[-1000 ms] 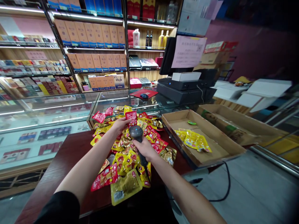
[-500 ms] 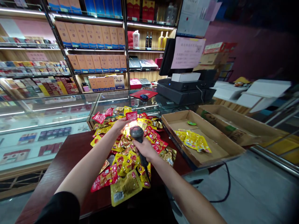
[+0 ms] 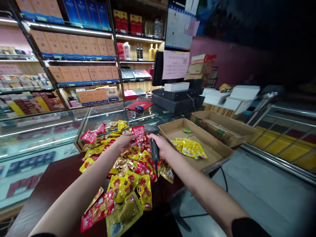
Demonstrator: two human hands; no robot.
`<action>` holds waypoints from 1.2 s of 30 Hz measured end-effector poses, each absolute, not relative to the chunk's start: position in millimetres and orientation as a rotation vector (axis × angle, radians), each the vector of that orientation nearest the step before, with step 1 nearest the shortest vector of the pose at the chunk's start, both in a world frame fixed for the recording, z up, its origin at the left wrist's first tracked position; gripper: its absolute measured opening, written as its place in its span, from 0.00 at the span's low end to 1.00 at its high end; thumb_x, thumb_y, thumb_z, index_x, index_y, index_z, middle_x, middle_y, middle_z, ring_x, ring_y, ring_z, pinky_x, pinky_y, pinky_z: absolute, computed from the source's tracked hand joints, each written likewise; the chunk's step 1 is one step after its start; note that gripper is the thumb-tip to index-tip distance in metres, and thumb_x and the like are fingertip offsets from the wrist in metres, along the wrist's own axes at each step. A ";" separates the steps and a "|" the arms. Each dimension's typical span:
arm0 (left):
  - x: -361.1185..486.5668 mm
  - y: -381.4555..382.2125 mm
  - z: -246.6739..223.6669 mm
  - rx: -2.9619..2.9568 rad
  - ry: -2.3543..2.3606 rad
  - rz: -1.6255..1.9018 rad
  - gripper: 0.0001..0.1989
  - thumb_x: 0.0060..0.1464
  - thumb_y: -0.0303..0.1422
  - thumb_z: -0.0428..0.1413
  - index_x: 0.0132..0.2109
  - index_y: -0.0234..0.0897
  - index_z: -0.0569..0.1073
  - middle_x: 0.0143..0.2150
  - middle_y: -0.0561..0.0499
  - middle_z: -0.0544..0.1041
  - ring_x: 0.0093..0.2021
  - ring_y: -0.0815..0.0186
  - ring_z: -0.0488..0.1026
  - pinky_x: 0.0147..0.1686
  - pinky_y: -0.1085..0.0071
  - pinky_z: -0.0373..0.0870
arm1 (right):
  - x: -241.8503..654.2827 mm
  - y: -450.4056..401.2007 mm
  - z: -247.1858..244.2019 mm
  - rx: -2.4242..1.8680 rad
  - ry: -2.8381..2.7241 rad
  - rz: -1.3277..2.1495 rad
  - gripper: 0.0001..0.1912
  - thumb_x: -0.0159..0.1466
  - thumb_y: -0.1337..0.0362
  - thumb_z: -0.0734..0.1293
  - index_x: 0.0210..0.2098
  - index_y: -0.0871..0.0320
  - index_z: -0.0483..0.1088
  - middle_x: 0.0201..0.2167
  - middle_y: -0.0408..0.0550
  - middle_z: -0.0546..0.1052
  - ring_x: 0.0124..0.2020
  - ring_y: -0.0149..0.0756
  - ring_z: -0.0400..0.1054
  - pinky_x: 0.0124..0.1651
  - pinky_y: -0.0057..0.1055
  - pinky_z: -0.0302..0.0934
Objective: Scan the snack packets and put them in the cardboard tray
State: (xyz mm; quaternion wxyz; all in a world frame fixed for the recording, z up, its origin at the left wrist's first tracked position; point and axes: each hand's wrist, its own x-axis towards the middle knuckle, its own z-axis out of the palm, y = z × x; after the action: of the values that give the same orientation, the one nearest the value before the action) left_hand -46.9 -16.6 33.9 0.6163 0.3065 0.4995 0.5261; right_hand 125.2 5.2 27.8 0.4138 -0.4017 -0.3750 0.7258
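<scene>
A red snack packet (image 3: 138, 132) is pinched at its left edge by my left hand (image 3: 126, 141), held up over the heap. My right hand (image 3: 160, 144) wraps round the handle of a dark barcode scanner (image 3: 155, 152), whose head points up and left behind the packet's right side. The right fingertips come close to the packet; whether they touch it I cannot tell. Below both hands spreads a heap of yellow, red and gold snack packets. A large gold packet (image 3: 124, 215) and a red packet (image 3: 98, 210) lie at its near edge.
Right of the heap stands an open cardboard box (image 3: 214, 154) with several yellow packets (image 3: 190, 148) and a small green one inside. A second cardboard tray (image 3: 222, 123) lies beyond. Behind are a monitor (image 3: 158, 69), a red mouse pad (image 3: 145, 105) and a glass counter (image 3: 61, 126).
The scanner has swung right, away from the packet's front, and its bright light no longer shows. The red packet is now upright between my hands. The camera view has shifted right.
</scene>
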 end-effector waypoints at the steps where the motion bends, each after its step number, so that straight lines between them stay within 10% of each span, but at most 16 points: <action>1: -39.8 -12.0 35.7 0.719 1.145 1.185 0.04 0.50 0.21 0.58 0.35 0.32 0.72 0.32 0.46 0.78 0.29 0.69 0.76 0.31 0.73 0.76 | 131.9 10.0 30.9 -0.998 -0.915 1.846 0.04 0.50 0.69 0.67 0.27 0.59 0.67 0.17 0.38 0.67 0.19 0.27 0.63 0.25 0.25 0.63; 19: 142.3 91.7 65.0 0.799 1.000 0.969 0.05 0.56 0.23 0.52 0.34 0.31 0.72 0.31 0.45 0.75 0.34 0.67 0.73 0.48 0.62 0.70 | 305.5 59.4 66.2 -1.155 -0.691 1.354 0.04 0.51 0.69 0.67 0.22 0.59 0.65 0.14 0.38 0.65 0.17 0.26 0.58 0.22 0.24 0.57; 36: -3.8 45.4 59.7 0.687 1.153 1.192 0.03 0.56 0.25 0.52 0.35 0.32 0.71 0.36 0.43 0.76 0.38 0.64 0.74 0.47 0.62 0.70 | 178.4 30.0 47.4 -1.026 -0.865 1.703 0.02 0.53 0.69 0.67 0.28 0.61 0.70 0.25 0.45 0.75 0.29 0.30 0.71 0.35 0.25 0.65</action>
State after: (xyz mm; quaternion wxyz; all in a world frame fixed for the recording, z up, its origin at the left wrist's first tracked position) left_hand -3.8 45.4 59.7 0.6236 0.2994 0.5021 0.5191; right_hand 178.4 30.0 47.4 0.4680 -0.4181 -0.3525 0.6942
